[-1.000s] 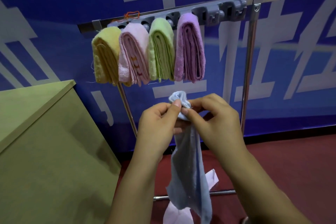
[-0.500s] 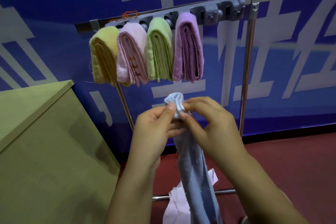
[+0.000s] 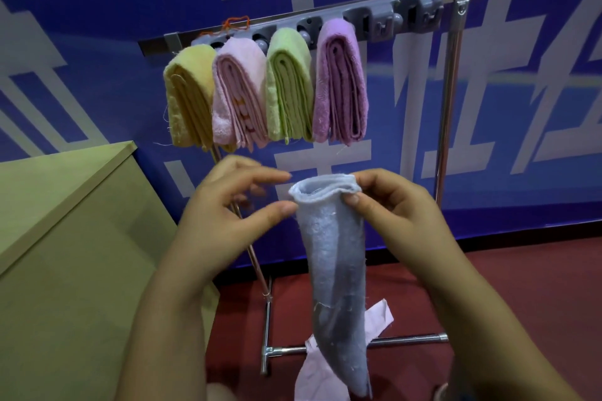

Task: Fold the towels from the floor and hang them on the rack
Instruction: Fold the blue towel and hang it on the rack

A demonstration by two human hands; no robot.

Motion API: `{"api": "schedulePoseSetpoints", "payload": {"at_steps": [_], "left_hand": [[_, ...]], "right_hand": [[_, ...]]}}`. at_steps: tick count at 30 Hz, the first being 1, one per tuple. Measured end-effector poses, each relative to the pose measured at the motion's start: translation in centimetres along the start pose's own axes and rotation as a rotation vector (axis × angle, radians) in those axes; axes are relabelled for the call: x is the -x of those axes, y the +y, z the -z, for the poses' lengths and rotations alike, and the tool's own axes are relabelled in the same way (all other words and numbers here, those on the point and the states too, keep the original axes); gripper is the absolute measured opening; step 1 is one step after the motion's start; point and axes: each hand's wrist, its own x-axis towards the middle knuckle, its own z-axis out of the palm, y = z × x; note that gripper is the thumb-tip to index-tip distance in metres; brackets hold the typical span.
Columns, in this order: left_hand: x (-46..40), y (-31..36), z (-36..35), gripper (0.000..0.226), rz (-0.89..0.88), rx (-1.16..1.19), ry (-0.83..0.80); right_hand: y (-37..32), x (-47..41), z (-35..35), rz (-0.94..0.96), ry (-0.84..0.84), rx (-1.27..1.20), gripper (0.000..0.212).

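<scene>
A moment ago both my hands pinched the bunched top of the light blue towel together; now my right hand alone pinches its upper edge between thumb and fingers, while my left hand has let go, thumb tip just touching the cloth's left edge and fingers spread. The towel hangs in front of the rack, below the four folded towels on the left part of its bar; I judge folding is still under way, with hanging to follow.
</scene>
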Motion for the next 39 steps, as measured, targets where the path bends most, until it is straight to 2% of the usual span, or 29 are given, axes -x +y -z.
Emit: {"api": "schedulePoseSetpoints", "payload": {"at_steps": [4, 11, 15, 18, 21, 24, 28, 31, 34, 36, 39], "left_hand": [[-1.4, -0.3, 1.1, 0.037, -0.073, -0.011, -0.274], [-3.2, -0.2, 0.6, 0.021, -0.05, 0.007, -0.473], [-3.6, 0.4, 1.0, 0.023, -0.088, -0.055, -0.41], [-4.0, 2.2, 2.3, 0.02, -0.129, -0.084, -0.333], [-3.9, 3.6, 2.8, 0.014, -0.167, -0.025, -0.223], [-3.8, 3.0, 1.6, 0.02, -0.09, 0.052, -0.139], [-3.4, 2.0, 0.2, 0.037, 0.026, 0.078, -0.152], [-3.6, 2.5, 0.7, 0.037, -0.018, -0.053, -0.177], [-4.2, 3.5, 1.4, 0.042, -0.093, -0.239, -0.32], [-4.5, 4.1, 1.3, 0.053, -0.127, -0.245, -0.414], [-5.1, 4.7, 0.6, 0.042, -0.128, -0.233, -0.416]], "right_hand": [[-0.5, -0.2, 0.1, 0.003, -0.064, -0.103, 0.009], [-0.7, -0.4, 0.8, -0.039, -0.163, -0.218, 0.015], [-0.5, -0.5, 0.9, -0.087, -0.143, -0.191, 0.011], [-2.6, -0.2, 1.0, 0.018, -0.106, -0.133, 0.015], [-4.1, -0.5, 1.2, 0.14, -0.063, -0.029, 0.012], [-2.6, -1.4, 0.8, 0.099, -0.013, -0.037, 0.006], [-0.5, -1.4, 0.5, 0.015, -0.033, -0.116, 0.01], [-1.0, -1.6, 0.5, 0.053, -0.038, -0.083, 0.013], [-1.3, -1.9, 0.0, 0.068, -0.042, -0.078, 0.01], [-1.3, -2.0, -0.6, 0.07, -0.057, -0.042, 0.01], [-1.1, -1.9, -1.1, 0.064, -0.076, -0.044, 0.011]]}}
